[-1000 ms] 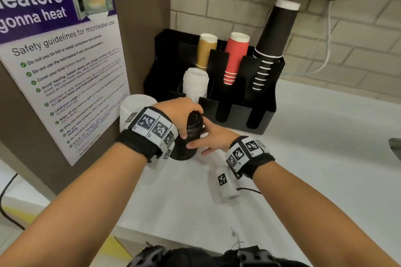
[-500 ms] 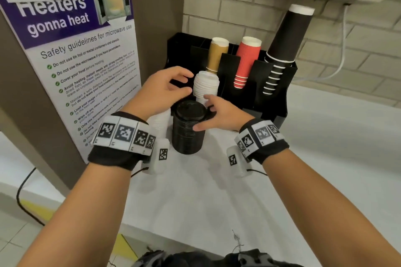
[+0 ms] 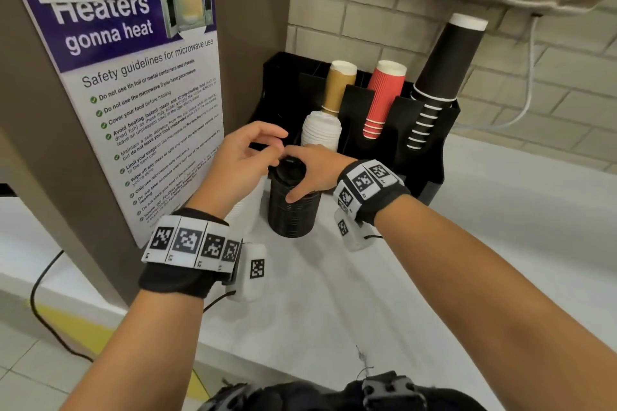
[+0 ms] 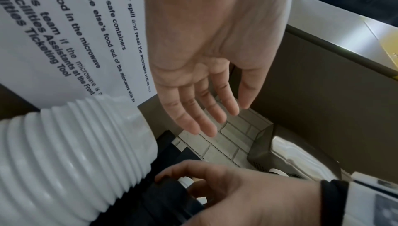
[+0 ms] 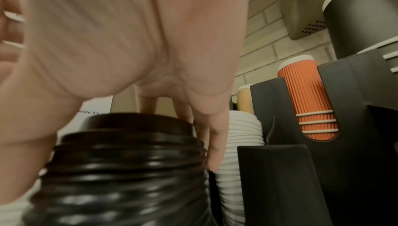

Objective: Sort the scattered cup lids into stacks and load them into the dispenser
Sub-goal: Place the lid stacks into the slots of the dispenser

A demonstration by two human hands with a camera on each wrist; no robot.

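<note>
A: Biggest first. White counter (image 3: 334, 310), brick wall (image 3: 367, 10) behind, brown panel on the left carrying a microwave safety poster (image 3: 133, 93).

B: Dispenser?

A: Black dispenser (image 3: 430, 157) at the back of the counter against the wall. Slots hold a tan cup stack (image 3: 337, 87), a red ribbed cup stack (image 3: 384, 97) and a tall black cup stack (image 3: 444, 67). A white lid stack (image 3: 322, 130) sits in a front slot, just below the tan cups.

B: Lids outside it?

A: Black lid stack (image 3: 292, 210) stands upright on the counter just in front of the dispenser. A second white lid stack (image 4: 71, 153) is right beside it on the left, mostly hidden behind the left arm in the head view, clear in the left wrist view.

B: Right hand?

A: Right hand (image 3: 314, 170) lies over the top of the black lid stack, thumb down its near side, fingers (image 5: 213, 144) curved down its far side. Gripping it.

B: Left hand?

A: Left hand (image 3: 240, 157) is above and just left of the black stack, fingers (image 4: 204, 110) straight and spread, holding nothing. Can't tell whether its fingertips touch the right hand.

B: Small stuff?

A: Marker bands and a camera on both wrists, black cable (image 3: 43, 310) on the floor at lower left.
</note>
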